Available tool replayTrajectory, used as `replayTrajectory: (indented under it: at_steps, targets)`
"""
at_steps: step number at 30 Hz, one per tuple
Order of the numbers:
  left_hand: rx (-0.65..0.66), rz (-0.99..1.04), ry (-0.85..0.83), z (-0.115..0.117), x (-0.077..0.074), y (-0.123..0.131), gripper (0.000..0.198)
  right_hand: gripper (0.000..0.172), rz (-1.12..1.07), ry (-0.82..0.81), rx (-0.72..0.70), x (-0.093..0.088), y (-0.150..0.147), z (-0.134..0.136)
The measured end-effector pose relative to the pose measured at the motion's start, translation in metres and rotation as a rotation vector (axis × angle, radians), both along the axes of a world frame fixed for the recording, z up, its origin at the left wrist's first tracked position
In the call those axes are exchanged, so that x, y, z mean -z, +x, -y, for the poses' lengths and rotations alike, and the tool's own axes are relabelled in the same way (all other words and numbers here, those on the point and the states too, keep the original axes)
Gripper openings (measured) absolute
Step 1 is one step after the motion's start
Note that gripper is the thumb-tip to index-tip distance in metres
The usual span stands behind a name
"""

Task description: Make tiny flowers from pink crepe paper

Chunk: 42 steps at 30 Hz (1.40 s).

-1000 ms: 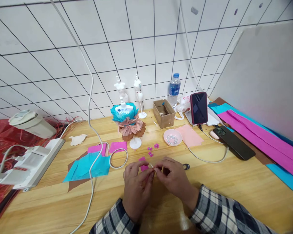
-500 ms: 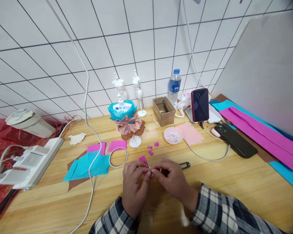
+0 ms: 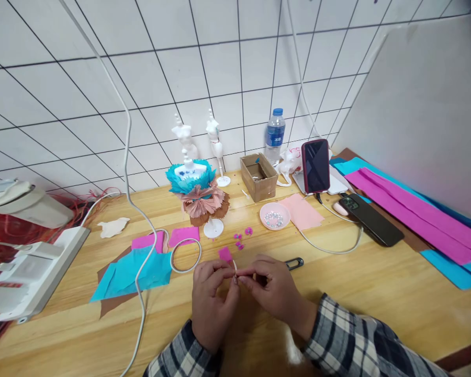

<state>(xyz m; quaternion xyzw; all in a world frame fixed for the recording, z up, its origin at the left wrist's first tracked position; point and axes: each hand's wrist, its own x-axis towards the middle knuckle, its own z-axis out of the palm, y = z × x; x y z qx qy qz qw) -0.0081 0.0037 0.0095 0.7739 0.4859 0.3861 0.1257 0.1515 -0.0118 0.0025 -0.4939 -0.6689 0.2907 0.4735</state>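
My left hand (image 3: 215, 303) and my right hand (image 3: 272, 288) meet over the table near its front, thumbs and forefingers pinched together. Between the fingertips a thin pale strip (image 3: 235, 266) sticks up; the rest of what they hold is hidden. A small magenta paper piece (image 3: 225, 255) lies just beyond my left fingers. Several tiny magenta bits (image 3: 239, 244) are scattered farther back, beside a pink dish (image 3: 275, 224) of small beads. To the right of my right hand is a dark metal tool (image 3: 295, 263), partly covered by it.
A small figure in a blue and brown paper dress (image 3: 194, 180) stands behind, near a cardboard box (image 3: 264, 189) and a bottle (image 3: 275, 137). Blue paper (image 3: 141, 272) and a white cable lie left. Phones (image 3: 372, 220) and long magenta strips (image 3: 419, 214) are right.
The view has shifted slightly. The pale strip now shows upright between my fingertips, and the magenta piece appears shorter and apart from them. Both hands stay pinched together.
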Motion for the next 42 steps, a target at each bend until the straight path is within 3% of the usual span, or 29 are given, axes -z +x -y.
replayTrajectory:
  at_steps: [12, 18, 23, 28, 42]
  targets:
    - [0.007, -0.047, 0.058, 0.003, -0.002, -0.001, 0.008, 0.013, 0.134, 0.182, -0.025, 0.006, 0.003, 0.000]
    - [0.038, -0.046, 0.038, 0.003, -0.001, 0.001, 0.007, 0.009, 0.199, 0.089, -0.010, 0.002, 0.004, 0.001]
    - [0.018, -0.049, 0.035, 0.003, 0.000, -0.001, 0.009, 0.013, 0.178, 0.156, -0.100, 0.004, 0.009, -0.003]
    - [0.018, -0.064, 0.019, 0.003, -0.001, -0.001, 0.009, 0.013, 0.214, 0.212, -0.099, 0.006, 0.011, -0.002]
    - [0.053, -0.089, -0.018, 0.007, -0.006, -0.001, 0.010, 0.012, 0.194, 0.101, -0.123, 0.002, 0.011, -0.003]
